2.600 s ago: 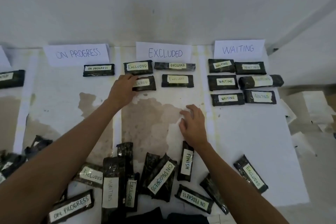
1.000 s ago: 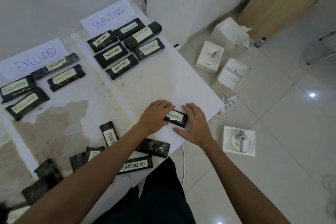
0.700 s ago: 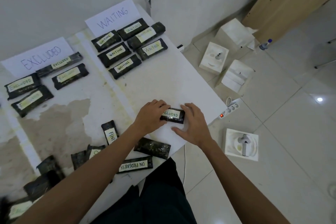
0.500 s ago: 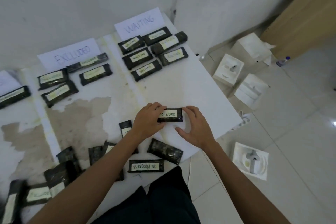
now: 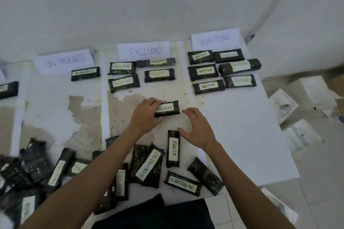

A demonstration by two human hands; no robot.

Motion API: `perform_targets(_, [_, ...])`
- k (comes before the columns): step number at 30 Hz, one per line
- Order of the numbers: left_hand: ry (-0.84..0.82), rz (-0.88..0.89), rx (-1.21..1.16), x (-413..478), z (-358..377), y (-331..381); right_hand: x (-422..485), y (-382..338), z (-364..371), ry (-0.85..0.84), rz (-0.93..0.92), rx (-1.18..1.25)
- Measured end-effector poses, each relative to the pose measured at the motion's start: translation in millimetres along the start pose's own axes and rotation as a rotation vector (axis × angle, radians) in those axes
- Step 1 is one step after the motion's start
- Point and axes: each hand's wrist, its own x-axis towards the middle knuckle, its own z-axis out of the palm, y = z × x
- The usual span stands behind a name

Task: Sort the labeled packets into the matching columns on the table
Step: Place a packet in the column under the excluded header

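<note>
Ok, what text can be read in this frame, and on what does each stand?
"ON PROGRESS": left paper sign, slanted loose packet, front-edge packet.
"EXCLUDED": middle paper sign, held packet in the grip of the left hand, narrow packet under that sign.
"WAITING": right paper sign, middle-row packet below it.
"FINISH": upright loose packet beside the right hand.
Other packet labels: blurred or partly hidden, not surely readable.

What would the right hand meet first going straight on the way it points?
Likely the EXCLUDED packet that the left hand holds: the right hand points up-left at its right end. Relative height is unclear.
</note>
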Motion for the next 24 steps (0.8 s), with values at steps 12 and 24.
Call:
perform_targets(12, [-0.004, -0.036, -0.002, 67, -8, -38, 74, -8, 7, -0.082, 0.027, -0.078])
perform_targets(24, [-0.007, -0.050, 0.022, 64, -6, -37, 70, -6, 4, -0.138, 0.002, -0.112])
